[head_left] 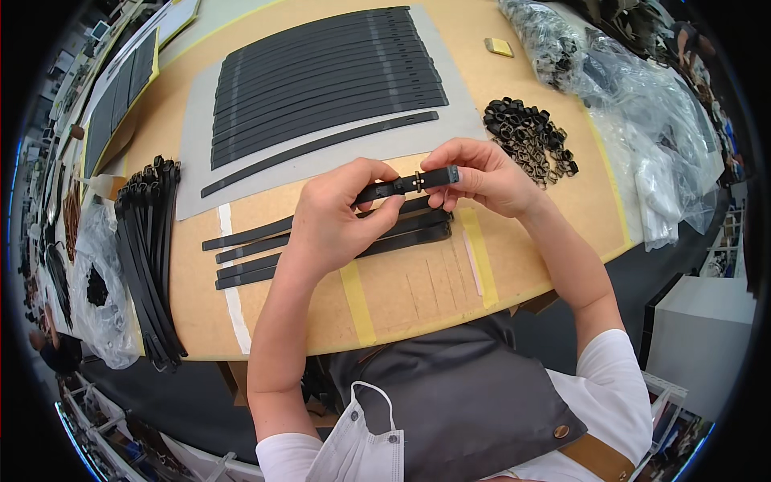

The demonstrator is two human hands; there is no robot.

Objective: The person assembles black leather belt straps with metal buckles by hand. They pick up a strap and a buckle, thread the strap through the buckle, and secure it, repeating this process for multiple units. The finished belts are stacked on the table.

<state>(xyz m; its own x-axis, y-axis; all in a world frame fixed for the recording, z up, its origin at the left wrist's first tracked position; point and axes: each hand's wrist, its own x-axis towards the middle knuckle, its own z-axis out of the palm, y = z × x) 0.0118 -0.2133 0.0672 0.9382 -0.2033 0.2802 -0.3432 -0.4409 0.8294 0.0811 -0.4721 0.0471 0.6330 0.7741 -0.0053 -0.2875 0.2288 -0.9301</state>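
Note:
Between my two hands a black strap (395, 189) is held up above the table, with a small brass-coloured metal piece (418, 181) standing across it. My left hand (341, 210) pinches it left of the metal, thumb below and fingers above. On the other side, my right hand (479, 178) grips the strap's end between thumb and fingers. Beneath my hands several black straps (255, 265) lie side by side on the table, partly hidden by my left hand and wrist. Whether the held strap has a tail behind my left hand cannot be seen.
Rows of flat black straps (321, 80) cover a grey sheet (191, 181), one strap (321, 153) lying apart. Black loops and metal rings (530, 140) are heaped at right, near clear plastic bags (642, 104). A bundle of buckled straps (148, 257) hangs over the left edge.

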